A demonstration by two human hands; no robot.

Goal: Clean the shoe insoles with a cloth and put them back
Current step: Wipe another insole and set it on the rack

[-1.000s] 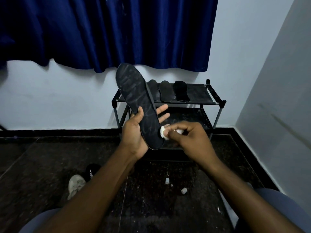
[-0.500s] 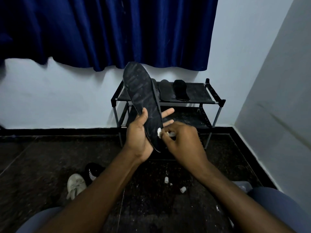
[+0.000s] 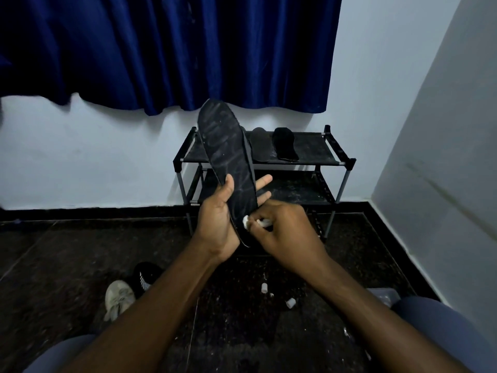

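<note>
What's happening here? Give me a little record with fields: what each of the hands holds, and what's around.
Left hand: holds a dark insole upright, thumb on its front
Right hand: pinches a small white cloth against the insole's lower part
Rack: at least two other insoles lie on its top shelf
Floor: a white shoe and a black shoe, left of the arms

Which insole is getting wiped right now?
The long streaky insole held up in the left hand, with the right hand pressing a small white cloth against its lower end. The other insoles lie flat on top of the rack.
</note>
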